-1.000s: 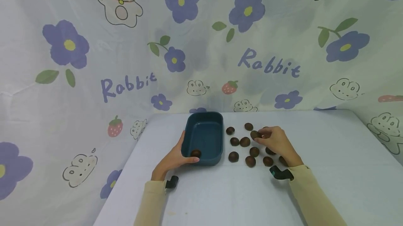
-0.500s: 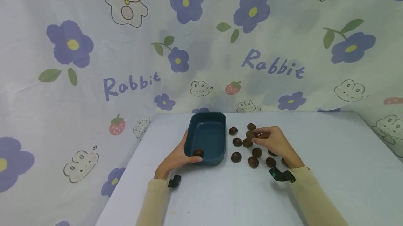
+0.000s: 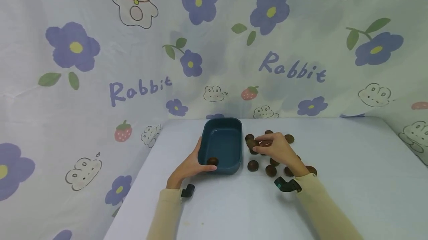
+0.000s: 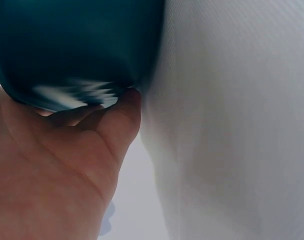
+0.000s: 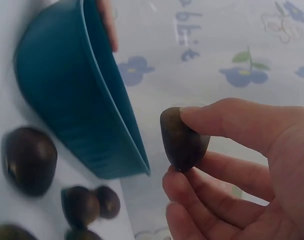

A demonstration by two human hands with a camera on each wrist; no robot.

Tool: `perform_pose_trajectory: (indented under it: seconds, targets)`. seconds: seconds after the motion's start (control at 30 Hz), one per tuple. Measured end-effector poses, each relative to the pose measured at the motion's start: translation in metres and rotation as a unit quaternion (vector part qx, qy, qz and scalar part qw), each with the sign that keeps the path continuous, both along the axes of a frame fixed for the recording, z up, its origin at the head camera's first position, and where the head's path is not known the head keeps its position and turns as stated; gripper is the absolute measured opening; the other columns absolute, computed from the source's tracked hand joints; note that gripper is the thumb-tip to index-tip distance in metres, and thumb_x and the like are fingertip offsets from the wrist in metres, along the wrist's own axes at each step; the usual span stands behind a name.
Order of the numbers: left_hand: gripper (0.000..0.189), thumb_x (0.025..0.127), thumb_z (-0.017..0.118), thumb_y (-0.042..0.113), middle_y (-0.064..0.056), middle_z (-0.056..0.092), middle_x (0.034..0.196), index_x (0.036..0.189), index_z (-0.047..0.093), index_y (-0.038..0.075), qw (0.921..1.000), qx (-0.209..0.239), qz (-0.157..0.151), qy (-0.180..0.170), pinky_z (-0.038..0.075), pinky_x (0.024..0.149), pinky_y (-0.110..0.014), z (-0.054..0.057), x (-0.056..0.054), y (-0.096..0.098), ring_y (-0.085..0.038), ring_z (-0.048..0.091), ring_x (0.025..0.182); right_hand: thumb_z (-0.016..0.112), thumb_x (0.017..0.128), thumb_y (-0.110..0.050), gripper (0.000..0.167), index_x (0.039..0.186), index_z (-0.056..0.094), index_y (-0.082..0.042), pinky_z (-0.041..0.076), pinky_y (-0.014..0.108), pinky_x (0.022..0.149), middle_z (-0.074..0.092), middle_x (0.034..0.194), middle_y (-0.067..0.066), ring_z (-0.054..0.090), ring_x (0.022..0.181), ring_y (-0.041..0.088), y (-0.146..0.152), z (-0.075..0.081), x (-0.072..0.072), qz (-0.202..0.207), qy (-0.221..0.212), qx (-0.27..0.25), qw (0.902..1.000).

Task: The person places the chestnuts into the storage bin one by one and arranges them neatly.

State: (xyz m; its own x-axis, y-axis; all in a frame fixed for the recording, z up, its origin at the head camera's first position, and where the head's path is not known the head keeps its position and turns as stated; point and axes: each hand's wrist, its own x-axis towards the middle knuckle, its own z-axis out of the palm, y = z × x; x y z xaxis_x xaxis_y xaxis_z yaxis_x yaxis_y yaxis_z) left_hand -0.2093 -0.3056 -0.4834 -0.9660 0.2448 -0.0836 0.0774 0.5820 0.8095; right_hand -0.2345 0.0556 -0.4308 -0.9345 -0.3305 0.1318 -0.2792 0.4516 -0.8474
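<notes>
Right hand (image 3: pixel 280 151): my thumb and fingers pinch one dark brown nut-like piece (image 5: pixel 183 142), raised off the table and apart from the tub. Left hand (image 3: pixel 190 165): I grip the teal rectangular tub (image 3: pixel 222 141) at its near left corner, thumb along the near edge, fingers along the left wall.

One brown piece (image 3: pixel 212 161) lies inside the tub by that near left corner. The loose brown pieces (image 3: pixel 253 165) are scattered on the white table (image 3: pixel 234 208) right of the tub, some partly under my right hand in the head view. A white curtain (image 3: pixel 220 73) printed with purple flowers, rabbits and "Rabbit" hangs behind.

By view: the tub's inside piece shows in the head view only. The right wrist view gives the held piece's tapered shape and greenish-brown top, plus the tub's outer wall. The left wrist view shows my thumb pressed close to the teal surface; detail there is blurred.

Against the head frame 1.0 s ago: the held piece was farther right, over the scatter; it is now near the tub's right wall. A far-right piece, mostly covered then, shows plainly. Left-hand grip and inside piece unchanged.
</notes>
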Motion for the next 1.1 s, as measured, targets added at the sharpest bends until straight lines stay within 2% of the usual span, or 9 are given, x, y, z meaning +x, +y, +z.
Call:
perform_pose_trajectory:
  seconds: [0.23,0.43,0.57,0.9,1.03,1.1]
  targets:
    - [0.137,0.074,0.09,0.055,0.001,0.002,0.177,0.166,-0.01,0.037,1.0,0.004,0.003,-0.003,0.024,0.124,-0.069,0.001,0.002,0.0,-0.035,0.018,0.161,0.083,0.087,-0.021,0.035,0.116,0.078,-0.002,0.06,0.03,0.081,0.077,0.108,0.013,0.069,0.094,0.022,-0.024,0.0,-0.002,0.035,0.027,-0.015,0.9989]
    - [0.137,0.074,0.089,0.055,0.0,0.003,0.177,0.166,-0.01,0.036,0.9999,0.011,-0.002,0.0,0.027,0.122,-0.069,0.001,0.003,0.001,-0.036,0.02,0.16,0.084,0.086,-0.023,0.034,0.115,0.079,-0.006,0.058,0.029,0.078,0.077,0.111,0.011,0.065,0.094,0.022,-0.043,-0.003,-0.003,0.046,0.027,-0.019,0.9984]
    - [0.136,0.074,0.089,0.056,0.002,0.003,0.177,0.166,-0.011,0.037,0.9999,0.011,-0.002,-0.002,0.027,0.123,-0.068,0.001,0.004,0.001,-0.035,0.02,0.16,0.086,0.084,-0.025,0.033,0.111,0.081,-0.008,0.054,0.029,0.069,0.076,0.105,0.009,0.062,0.088,0.02,-0.056,-0.008,-0.003,0.048,0.029,-0.008,0.9984]
    - [0.137,0.075,0.087,0.059,-0.001,-0.002,0.177,0.164,-0.014,0.036,1.0,-0.001,0.002,-0.009,0.024,0.123,-0.07,0.003,0.006,0.003,-0.037,0.013,0.162,0.089,0.081,-0.024,0.032,0.107,0.082,-0.007,0.041,0.023,0.05,0.062,0.07,0.006,0.051,0.059,0.012,-0.075,-0.017,-0.004,0.053,0.022,0.023,0.9981]
    - [0.138,0.075,0.087,0.06,0.003,-0.004,0.176,0.164,-0.015,0.035,0.9999,-0.001,0.0,-0.011,0.022,0.125,-0.068,0.003,0.006,0.002,-0.034,0.011,0.163,0.09,0.08,-0.023,0.033,0.107,0.082,-0.006,0.039,0.023,0.05,0.063,0.069,0.006,0.049,0.058,0.011,-0.08,-0.019,-0.004,0.055,0.014,0.026,0.9981]
    - [0.139,0.075,0.087,0.06,0.005,-0.004,0.176,0.165,-0.015,0.034,0.9999,0.001,0.001,-0.012,0.021,0.126,-0.066,0.002,0.007,0.001,-0.032,0.011,0.163,0.09,0.08,-0.023,0.033,0.107,0.082,-0.007,0.04,0.024,0.052,0.067,0.077,0.007,0.05,0.06,0.011,-0.082,-0.018,-0.004,0.056,0.005,0.032,0.9979]
